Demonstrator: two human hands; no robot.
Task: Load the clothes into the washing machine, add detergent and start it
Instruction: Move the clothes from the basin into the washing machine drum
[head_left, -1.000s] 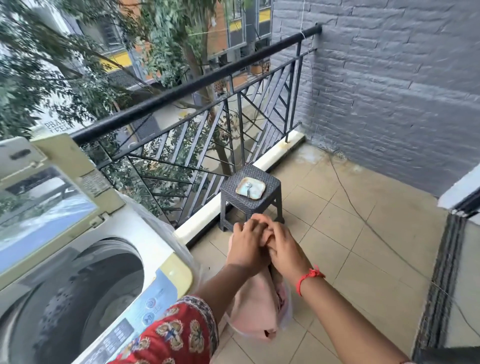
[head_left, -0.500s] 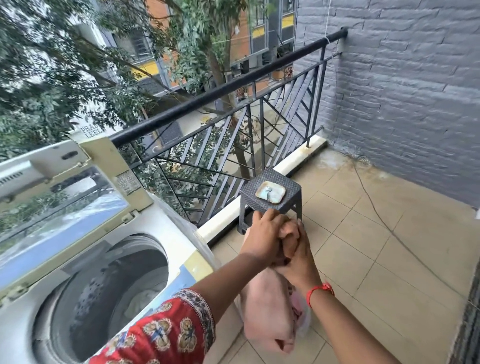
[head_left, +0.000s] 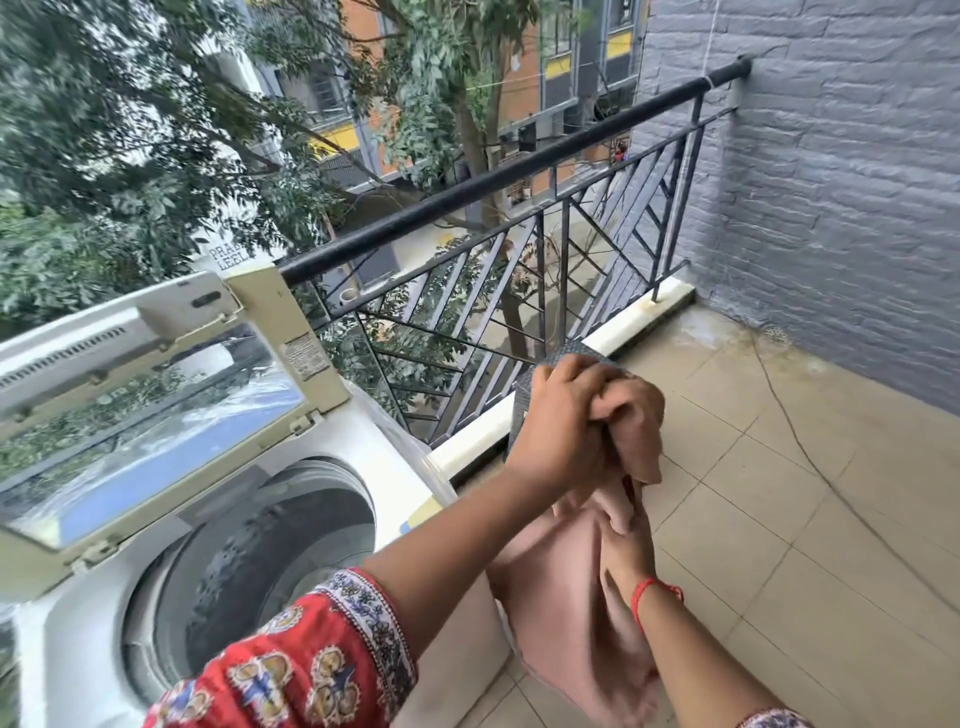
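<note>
A pink cloth (head_left: 566, 608) hangs in front of me, to the right of the top-loading washing machine (head_left: 363, 457). My left hand (head_left: 561, 426) grips its top edge, raised above the machine's right corner. Lower down, my right hand (head_left: 626, 551) pinches the cloth's side; a red thread sits on that wrist. The machine's lid (head_left: 150, 395) stands open and the dark drum (head_left: 249, 566) shows below it. No detergent is in view.
A black metal railing (head_left: 519, 176) runs along the balcony edge behind the machine. A small dark woven stool (head_left: 571, 351) is mostly hidden behind my hands. A grey brick wall (head_left: 841, 208) closes the right side, above a beige tiled floor (head_left: 831, 519).
Both hands have lifted the pink cloth higher. My right hand has slid down from the top to the cloth's side. The view has turned left, showing more of the drum.
</note>
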